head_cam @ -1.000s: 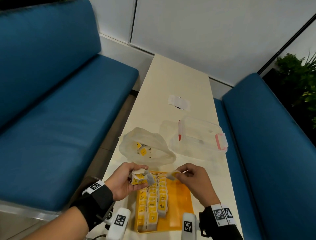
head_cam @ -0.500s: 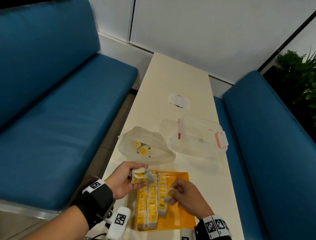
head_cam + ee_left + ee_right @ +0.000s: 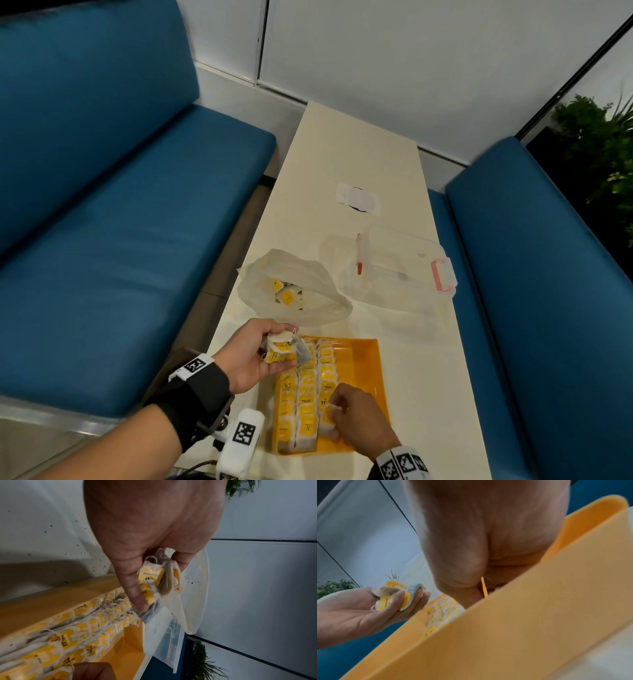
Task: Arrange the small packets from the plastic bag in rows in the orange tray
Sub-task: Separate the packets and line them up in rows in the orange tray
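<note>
An orange tray (image 3: 366,363) lies at the near end of the table, with three rows of yellow-tagged tea packets (image 3: 306,394) along its left side. My left hand (image 3: 260,353) hovers over the tray's far left corner and holds a bunch of packets (image 3: 282,347) (image 3: 154,580) (image 3: 392,596). Low in the tray, my right hand (image 3: 356,418) pinches one packet (image 3: 327,419) at the near end of the third row. The white plastic bag (image 3: 294,287) lies open just beyond the tray, with a few packets inside.
A clear lidded box (image 3: 400,267) with pink clips stands right of the bag. A small white wrapper (image 3: 358,198) lies further up the narrow cream table (image 3: 349,150). Blue benches (image 3: 120,222) flank both sides; a plant (image 3: 599,137) is at far right.
My right hand has carried one packet from beside the left hand down to the near end of the third row. The left hand has stayed in place with its bunch.
</note>
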### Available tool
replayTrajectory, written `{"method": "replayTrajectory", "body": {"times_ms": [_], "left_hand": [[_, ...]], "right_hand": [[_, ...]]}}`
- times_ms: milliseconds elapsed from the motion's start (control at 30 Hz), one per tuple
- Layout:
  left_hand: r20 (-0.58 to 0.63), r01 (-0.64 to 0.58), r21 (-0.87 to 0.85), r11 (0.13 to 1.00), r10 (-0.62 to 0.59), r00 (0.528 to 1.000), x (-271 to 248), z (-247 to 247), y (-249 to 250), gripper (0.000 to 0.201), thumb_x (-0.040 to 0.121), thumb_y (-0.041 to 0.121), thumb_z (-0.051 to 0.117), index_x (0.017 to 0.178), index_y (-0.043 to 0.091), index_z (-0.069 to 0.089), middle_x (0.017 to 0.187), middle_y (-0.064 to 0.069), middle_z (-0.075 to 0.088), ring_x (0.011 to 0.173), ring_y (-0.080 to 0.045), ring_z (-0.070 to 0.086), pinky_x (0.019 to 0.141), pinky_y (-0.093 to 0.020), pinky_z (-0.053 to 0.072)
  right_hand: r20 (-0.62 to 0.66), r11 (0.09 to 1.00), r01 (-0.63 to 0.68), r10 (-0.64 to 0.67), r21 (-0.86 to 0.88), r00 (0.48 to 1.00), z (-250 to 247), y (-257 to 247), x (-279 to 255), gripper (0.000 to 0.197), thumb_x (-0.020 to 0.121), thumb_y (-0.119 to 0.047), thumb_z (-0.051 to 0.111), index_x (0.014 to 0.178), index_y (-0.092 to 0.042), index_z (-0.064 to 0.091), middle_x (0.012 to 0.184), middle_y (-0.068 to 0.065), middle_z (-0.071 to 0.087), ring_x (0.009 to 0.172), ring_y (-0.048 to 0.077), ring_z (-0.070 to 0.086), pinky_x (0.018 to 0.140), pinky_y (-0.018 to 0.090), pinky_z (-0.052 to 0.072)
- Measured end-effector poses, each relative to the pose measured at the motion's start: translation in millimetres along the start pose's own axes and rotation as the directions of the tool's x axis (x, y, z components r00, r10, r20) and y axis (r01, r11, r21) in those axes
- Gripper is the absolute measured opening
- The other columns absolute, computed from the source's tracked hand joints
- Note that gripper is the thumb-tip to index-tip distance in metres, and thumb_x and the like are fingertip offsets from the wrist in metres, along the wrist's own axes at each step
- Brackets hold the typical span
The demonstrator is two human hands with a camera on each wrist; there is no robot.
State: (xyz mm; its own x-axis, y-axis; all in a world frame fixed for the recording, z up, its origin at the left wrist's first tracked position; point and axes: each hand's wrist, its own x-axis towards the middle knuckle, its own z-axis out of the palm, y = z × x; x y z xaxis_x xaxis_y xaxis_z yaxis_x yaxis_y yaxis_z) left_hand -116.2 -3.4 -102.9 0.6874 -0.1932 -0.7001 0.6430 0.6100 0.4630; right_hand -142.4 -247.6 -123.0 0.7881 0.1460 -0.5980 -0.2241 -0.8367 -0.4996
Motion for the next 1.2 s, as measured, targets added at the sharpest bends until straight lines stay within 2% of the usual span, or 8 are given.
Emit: {"method": "replayTrajectory", "body": {"times_ms": [167, 267, 400, 667, 900, 967, 1100, 1200], "left_hand": [[0.003, 0.004, 0.003, 1.000, -0.004, 1.000, -2, 0, 0, 0.031, 0.097, 0.013, 0.054, 0.117, -0.001, 0.072, 0.127, -0.026, 0.067, 0.098, -0.039, 0.072, 0.076, -0.045, 0.063], [0.004, 0.004, 0.007, 1.000, -0.004, 1.000, -3, 1, 0, 0.031, 0.097, 0.013, 0.053, 0.117, -0.001, 0.073, 0.126, -0.026, 0.067, 0.098, -0.038, 0.072, 0.075, -0.045, 0.064], [0.005, 0.000, 0.007, 1.000, 0.000, 1.000, -4, 1, 0, 0.031, 0.097, 0.013, 0.054, 0.117, -0.001, 0.072, 0.126, -0.026, 0.067, 0.094, -0.037, 0.072, 0.074, -0.045, 0.064], [0.005, -0.005, 0.009, 1.000, 0.005, 1.000, -4, 1, -2, 0.031, 0.097, 0.013, 0.054, 0.116, -0.002, 0.073, 0.127, -0.026, 0.066, 0.097, -0.039, 0.072, 0.077, -0.047, 0.063], [-0.002, 0.001, -0.007, 1.000, -0.001, 1.000, -8, 3, 0, 0.030, 0.097, 0.012, 0.055, 0.115, -0.002, 0.073, 0.127, -0.027, 0.066, 0.099, -0.041, 0.071, 0.074, -0.046, 0.064], [0.004, 0.010, -0.026, 1.000, -0.010, 1.000, -9, 4, 1, 0.030, 0.095, 0.012, 0.056, 0.117, -0.004, 0.072, 0.127, -0.027, 0.066, 0.097, -0.042, 0.072, 0.071, -0.045, 0.064], [0.023, 0.048, -0.014, 0.999, -0.047, 0.999, -12, 9, -1, 0.032, 0.094, 0.011, 0.057, 0.119, -0.003, 0.071, 0.125, -0.027, 0.068, 0.104, -0.043, 0.071, 0.075, -0.046, 0.064], [0.050, 0.070, -0.007, 0.998, -0.069, 0.996, -14, 14, -2, 0.035, 0.093, 0.010, 0.055, 0.124, -0.003, 0.067, 0.122, -0.027, 0.069, 0.104, -0.041, 0.072, 0.076, -0.046, 0.063]], "right_hand": [[-0.128, 1.000, 0.000, 0.003, 0.024, 0.992, 10, 6, 3, 0.018, 0.086, -0.017, 0.068, 0.088, -0.019, 0.051, 0.080, -0.003, 0.058, 0.058, 0.011, 0.058, 0.046, 0.021, 0.045], [-0.167, 0.999, 0.030, -0.033, -0.020, 0.985, 11, 8, 3, 0.023, 0.082, -0.022, 0.071, 0.078, -0.023, 0.048, 0.078, -0.005, 0.057, 0.065, 0.008, 0.053, 0.057, 0.023, 0.047], [-0.123, 0.990, 0.079, -0.093, -0.114, 0.988, 11, 9, -2, 0.020, 0.075, -0.025, 0.073, 0.072, -0.031, 0.054, 0.086, -0.008, 0.058, 0.076, 0.007, 0.057, 0.067, 0.017, 0.046], [-0.093, 0.959, 0.138, -0.166, -0.249, 0.982, 18, 10, 4, 0.029, 0.079, -0.017, 0.068, 0.070, -0.036, 0.048, 0.087, -0.011, 0.050, 0.072, 0.003, 0.051, 0.064, 0.011, 0.040], [-0.116, 0.950, 0.162, -0.198, -0.266, 0.973, 12, 5, 1, 0.025, 0.085, -0.023, 0.066, 0.076, -0.039, 0.049, 0.088, -0.012, 0.046, 0.078, 0.003, 0.050, 0.077, 0.023, 0.048], [-0.194, 0.950, 0.212, -0.258, -0.229, 0.946, 1, -9, -4, 0.023, 0.087, -0.025, 0.067, 0.082, -0.041, 0.052, 0.090, -0.012, 0.049, 0.078, 0.003, 0.053, 0.078, 0.022, 0.050], [-0.386, 0.892, 0.450, -0.429, -0.040, 0.816, -26, -52, -15, 0.030, 0.086, -0.023, 0.073, 0.094, -0.047, 0.055, 0.103, -0.017, 0.056, 0.086, 0.001, 0.062, 0.073, 0.011, 0.048], [-0.335, 0.865, 0.486, -0.425, 0.123, 0.841, -33, -75, -12, 0.030, 0.083, -0.029, 0.076, 0.103, -0.044, 0.060, 0.113, -0.021, 0.054, 0.089, 0.002, 0.066, 0.075, 0.020, 0.055]]}}
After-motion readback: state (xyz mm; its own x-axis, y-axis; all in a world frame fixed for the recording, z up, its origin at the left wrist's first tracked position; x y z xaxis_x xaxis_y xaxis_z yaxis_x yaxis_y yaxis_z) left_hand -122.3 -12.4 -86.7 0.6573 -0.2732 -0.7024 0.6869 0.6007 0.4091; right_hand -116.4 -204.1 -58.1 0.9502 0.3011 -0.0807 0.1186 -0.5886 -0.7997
